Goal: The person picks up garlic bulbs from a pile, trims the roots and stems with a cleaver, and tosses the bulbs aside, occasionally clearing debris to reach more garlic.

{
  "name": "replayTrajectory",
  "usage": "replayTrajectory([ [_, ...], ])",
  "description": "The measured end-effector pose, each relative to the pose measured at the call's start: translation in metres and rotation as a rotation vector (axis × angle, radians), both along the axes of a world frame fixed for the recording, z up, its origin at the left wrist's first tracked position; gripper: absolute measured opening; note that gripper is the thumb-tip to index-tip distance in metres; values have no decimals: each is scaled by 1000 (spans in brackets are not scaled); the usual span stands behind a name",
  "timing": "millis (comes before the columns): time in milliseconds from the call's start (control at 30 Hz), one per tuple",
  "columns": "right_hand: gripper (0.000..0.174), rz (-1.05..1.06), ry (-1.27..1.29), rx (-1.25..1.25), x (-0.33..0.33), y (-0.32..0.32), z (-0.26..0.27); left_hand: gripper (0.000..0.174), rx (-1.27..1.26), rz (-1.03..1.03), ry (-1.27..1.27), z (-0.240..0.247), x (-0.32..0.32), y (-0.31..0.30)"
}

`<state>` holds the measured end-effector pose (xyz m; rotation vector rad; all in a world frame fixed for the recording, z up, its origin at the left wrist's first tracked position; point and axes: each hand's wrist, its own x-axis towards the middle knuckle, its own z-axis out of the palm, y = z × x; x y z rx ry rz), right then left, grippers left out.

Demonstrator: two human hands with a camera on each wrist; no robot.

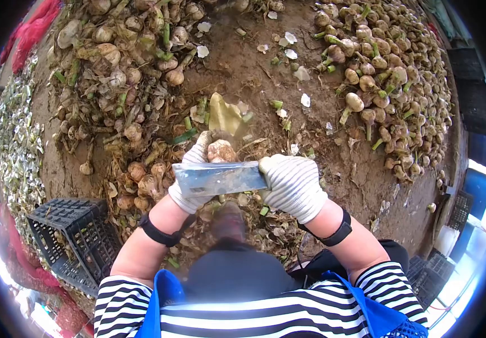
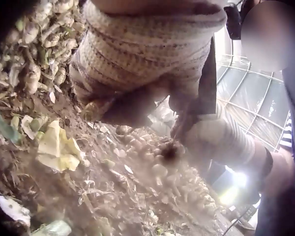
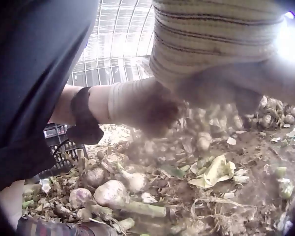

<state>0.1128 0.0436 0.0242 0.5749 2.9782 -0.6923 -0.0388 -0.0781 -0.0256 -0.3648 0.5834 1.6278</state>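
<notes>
My gloved right hand (image 1: 294,185) grips the handle end of a broad-bladed cleaver (image 1: 220,179), its blade lying level across the front of my left hand. My left hand (image 1: 196,153), in a white knit glove, holds a garlic bulb (image 1: 221,151) just beyond the blade's far edge. The blade hides part of the left palm. In the left wrist view the left glove (image 2: 147,54) fills the top, with the dark blade edge behind it. The striped right glove (image 3: 216,42) looms large in the right wrist view; its fingertips are blurred.
Garlic with stems and dry leaves (image 1: 107,56) is heaped at the far left. A pile of trimmed bulbs (image 1: 384,67) spreads at the right. Several bulbs (image 1: 147,180) lie beside my left wrist. A black plastic crate (image 1: 79,236) stands at the left, and a yellowish leaf (image 1: 224,114) lies ahead.
</notes>
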Motion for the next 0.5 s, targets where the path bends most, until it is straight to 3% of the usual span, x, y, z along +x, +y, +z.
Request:
replayTrajectory([
  [67,18,12,-8,-45,-3,-3,2,37,-41,53,49,2,3,1],
  [133,18,20,31,-59,-5,-7,-4,35,14,3,-138,-8,3,-3],
  [267,11,-60,49,-48,-6,-7,-20,31,120,-3,-145,-6,18,-13],
  [300,8,-218,-58,-62,-4,-3,-31,31,43,-90,727,20,26,-9],
  [367,13,-323,-379,-46,23,28,-58,34,-48,-118,1031,27,28,-12],
  [400,16,-437,-388,-35,37,31,-77,36,-109,-130,1179,31,30,-14],
  [433,15,-440,-329,4,39,33,-76,43,-122,-97,923,26,18,-11],
  [500,14,-472,-256,48,35,34,-67,69,-77,-103,1223,2,3,-13],
])
